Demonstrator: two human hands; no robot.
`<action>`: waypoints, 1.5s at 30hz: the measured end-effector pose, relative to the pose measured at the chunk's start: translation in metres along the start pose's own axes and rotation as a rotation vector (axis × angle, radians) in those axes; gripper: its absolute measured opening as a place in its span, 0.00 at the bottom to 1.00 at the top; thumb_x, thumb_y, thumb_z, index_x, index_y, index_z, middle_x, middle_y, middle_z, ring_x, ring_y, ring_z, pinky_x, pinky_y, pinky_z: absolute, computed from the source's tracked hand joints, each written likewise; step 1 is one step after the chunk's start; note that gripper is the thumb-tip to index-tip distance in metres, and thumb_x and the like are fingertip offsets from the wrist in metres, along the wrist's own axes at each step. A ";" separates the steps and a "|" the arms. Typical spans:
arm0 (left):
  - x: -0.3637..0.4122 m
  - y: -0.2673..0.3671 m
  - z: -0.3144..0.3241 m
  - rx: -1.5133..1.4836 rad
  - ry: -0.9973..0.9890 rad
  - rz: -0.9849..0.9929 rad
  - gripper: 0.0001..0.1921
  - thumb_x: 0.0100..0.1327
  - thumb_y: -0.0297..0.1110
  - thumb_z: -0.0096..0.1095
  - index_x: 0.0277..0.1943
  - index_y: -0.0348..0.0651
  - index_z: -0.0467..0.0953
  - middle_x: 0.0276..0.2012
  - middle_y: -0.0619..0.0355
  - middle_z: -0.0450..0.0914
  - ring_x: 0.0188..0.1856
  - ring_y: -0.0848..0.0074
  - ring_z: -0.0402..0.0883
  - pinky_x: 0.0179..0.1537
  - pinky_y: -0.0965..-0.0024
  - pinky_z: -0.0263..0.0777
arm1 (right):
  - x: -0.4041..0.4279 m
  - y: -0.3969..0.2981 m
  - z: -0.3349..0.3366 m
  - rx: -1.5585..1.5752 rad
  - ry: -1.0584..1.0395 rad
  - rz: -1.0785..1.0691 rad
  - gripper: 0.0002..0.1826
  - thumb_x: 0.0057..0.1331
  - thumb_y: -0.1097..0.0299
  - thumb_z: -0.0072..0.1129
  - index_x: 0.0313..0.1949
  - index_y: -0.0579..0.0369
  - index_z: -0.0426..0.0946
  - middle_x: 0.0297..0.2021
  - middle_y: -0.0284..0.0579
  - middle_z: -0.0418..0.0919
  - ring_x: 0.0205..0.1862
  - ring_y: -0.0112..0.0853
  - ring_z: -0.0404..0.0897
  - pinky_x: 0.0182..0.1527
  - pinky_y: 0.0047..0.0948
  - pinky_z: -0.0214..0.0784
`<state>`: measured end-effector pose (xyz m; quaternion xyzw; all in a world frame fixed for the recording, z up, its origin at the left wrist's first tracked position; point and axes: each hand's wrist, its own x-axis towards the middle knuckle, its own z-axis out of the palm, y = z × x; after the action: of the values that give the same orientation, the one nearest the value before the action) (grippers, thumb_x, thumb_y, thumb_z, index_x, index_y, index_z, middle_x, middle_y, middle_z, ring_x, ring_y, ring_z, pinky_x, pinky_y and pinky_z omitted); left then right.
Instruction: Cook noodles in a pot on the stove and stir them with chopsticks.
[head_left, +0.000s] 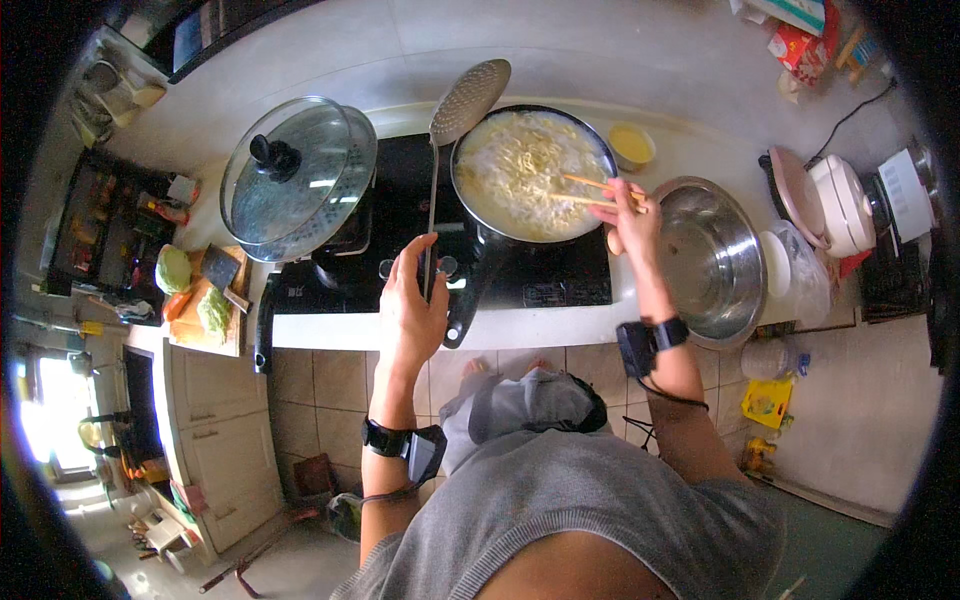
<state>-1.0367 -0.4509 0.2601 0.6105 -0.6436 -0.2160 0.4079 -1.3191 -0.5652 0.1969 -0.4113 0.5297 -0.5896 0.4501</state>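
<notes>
My left hand (415, 307) grips the dark handle of a long perforated metal skimmer (471, 101), whose round head is raised beside the upper left rim of a pan. In that pan (484, 225) noodles (529, 169) lie in pale, foamy liquid. A pair of wooden chopsticks (589, 200) is in my right hand (634, 225), at the pan's right side, with the tips over the noodles. The pan's black handle (463, 315) points towards me, just right of my left hand.
Left on the black cooktop (405, 180) stands a lidded pan with a glass lid (300, 202). A cutting board (184, 334) holds cabbage, a carrot and a cleaver (220, 266). Rightward are a steel basin (705, 255), a small yellow-filled bowl (631, 145) and a white appliance (844, 202).
</notes>
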 end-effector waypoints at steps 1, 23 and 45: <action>0.000 -0.001 0.002 0.000 -0.003 0.003 0.21 0.53 0.21 0.52 0.52 0.40 0.65 0.43 0.44 0.73 0.43 0.54 0.74 0.44 0.62 0.68 | 0.007 0.007 0.006 0.087 0.061 0.004 0.18 0.66 0.63 0.45 0.39 0.71 0.69 0.36 0.56 0.75 0.27 0.39 0.80 0.28 0.27 0.77; -0.006 0.002 -0.011 -0.015 0.048 0.033 0.20 0.53 0.22 0.52 0.52 0.38 0.65 0.41 0.43 0.73 0.41 0.55 0.75 0.42 0.62 0.68 | 0.032 -0.017 0.014 0.558 0.121 0.064 0.17 0.68 0.65 0.38 0.40 0.73 0.65 0.39 0.63 0.72 0.39 0.49 0.77 0.41 0.33 0.77; -0.012 0.001 -0.012 -0.030 0.066 0.072 0.21 0.53 0.21 0.52 0.52 0.39 0.64 0.41 0.43 0.73 0.41 0.53 0.74 0.43 0.62 0.68 | 0.013 -0.044 0.074 -0.404 -0.206 -0.264 0.12 0.64 0.66 0.48 0.39 0.61 0.75 0.27 0.46 0.80 0.24 0.28 0.80 0.26 0.22 0.72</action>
<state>-1.0287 -0.4364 0.2643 0.5875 -0.6480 -0.1908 0.4456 -1.2559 -0.5955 0.2480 -0.6165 0.5299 -0.4803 0.3295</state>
